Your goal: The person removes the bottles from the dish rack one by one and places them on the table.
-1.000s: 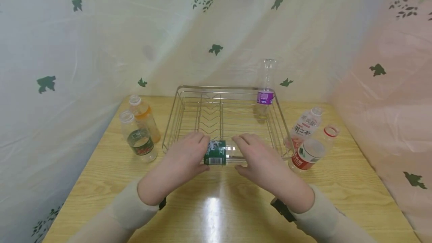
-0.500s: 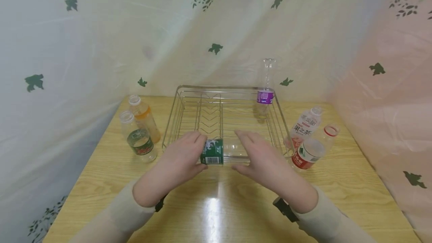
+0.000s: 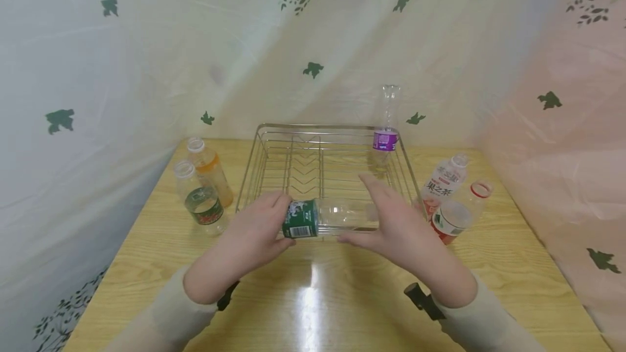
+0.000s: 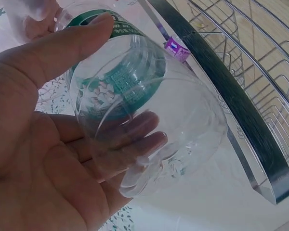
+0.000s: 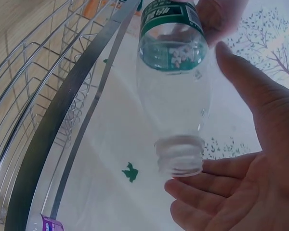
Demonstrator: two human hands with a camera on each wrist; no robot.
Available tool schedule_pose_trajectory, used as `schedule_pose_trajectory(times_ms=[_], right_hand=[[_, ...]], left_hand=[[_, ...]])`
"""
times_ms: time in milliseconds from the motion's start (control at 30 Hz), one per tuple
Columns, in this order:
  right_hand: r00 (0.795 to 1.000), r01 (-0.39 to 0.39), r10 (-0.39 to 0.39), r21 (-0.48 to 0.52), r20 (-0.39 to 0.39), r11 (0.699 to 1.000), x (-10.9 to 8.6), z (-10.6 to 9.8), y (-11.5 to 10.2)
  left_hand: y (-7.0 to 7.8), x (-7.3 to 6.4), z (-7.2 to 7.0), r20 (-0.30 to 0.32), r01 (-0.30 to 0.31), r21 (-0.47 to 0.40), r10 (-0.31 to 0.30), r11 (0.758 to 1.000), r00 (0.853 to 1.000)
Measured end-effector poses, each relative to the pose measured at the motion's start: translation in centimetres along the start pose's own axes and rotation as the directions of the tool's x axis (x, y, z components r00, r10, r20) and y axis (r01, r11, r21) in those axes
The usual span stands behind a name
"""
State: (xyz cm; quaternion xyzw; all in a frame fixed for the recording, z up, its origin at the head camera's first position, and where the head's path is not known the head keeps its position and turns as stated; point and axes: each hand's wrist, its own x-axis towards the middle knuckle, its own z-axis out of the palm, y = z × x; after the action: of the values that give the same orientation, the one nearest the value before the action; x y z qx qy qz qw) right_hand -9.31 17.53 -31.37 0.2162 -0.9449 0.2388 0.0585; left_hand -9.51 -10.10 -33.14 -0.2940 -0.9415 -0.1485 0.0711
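Observation:
A clear plastic bottle with a green label [image 3: 300,219] is held sideways by the near edge of a wire dish rack [image 3: 320,126]. Its open mouth points right. My left hand [image 3: 254,230] grips it around the base end, thumb on one side and fingers on the other, as the left wrist view shows. Beside the bottle's neck [image 5: 180,154] is my right hand [image 3: 406,227], its thumb and fingers spread apart. Whether a right fingertip touches the neck, I cannot tell.
A purple-labelled bottle [image 3: 385,140] stands upright in the rack's back right corner. Left of the rack are an orange-labelled bottle [image 3: 215,175] and a green-labelled bottle [image 3: 204,208]. To the right stand a pink-and-white bottle [image 3: 442,181] and a red-ringed bottle [image 3: 455,219]. A patterned curtain [image 3: 244,69] hangs behind.
The left hand has shifted the green-labelled bottle slightly left. The right hand has moved right and spread wider, so more of the bottle's clear neck end shows.

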Motion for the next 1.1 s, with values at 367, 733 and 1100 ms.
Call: schedule_pose_trajectory(times_ms=[367, 733, 1100], right_hand=[[0.979, -0.038, 0.060, 0.112, -0.197, 0.993, -1.0, -0.8, 1.5], [0.965, -0.165, 0.191, 0.155, -0.177, 0.974, -2.1, -0.4, 3.9], [0.952, -0.256, 0.275, 0.145, -0.137, 0.956, -2.8, 0.2, 5.1]], left_hand=[[-1.2, -1.0, -0.2, -0.035, 0.035, -0.068, -0.038, 0.997, 0.999], [-2.0, -2.1, 0.3, -0.060, 0.090, -0.156, -0.101, 0.984, 0.993], [-2.8, -3.2, 0.8, -0.115, 0.064, -0.182, -0.086, 0.981, 0.990]])
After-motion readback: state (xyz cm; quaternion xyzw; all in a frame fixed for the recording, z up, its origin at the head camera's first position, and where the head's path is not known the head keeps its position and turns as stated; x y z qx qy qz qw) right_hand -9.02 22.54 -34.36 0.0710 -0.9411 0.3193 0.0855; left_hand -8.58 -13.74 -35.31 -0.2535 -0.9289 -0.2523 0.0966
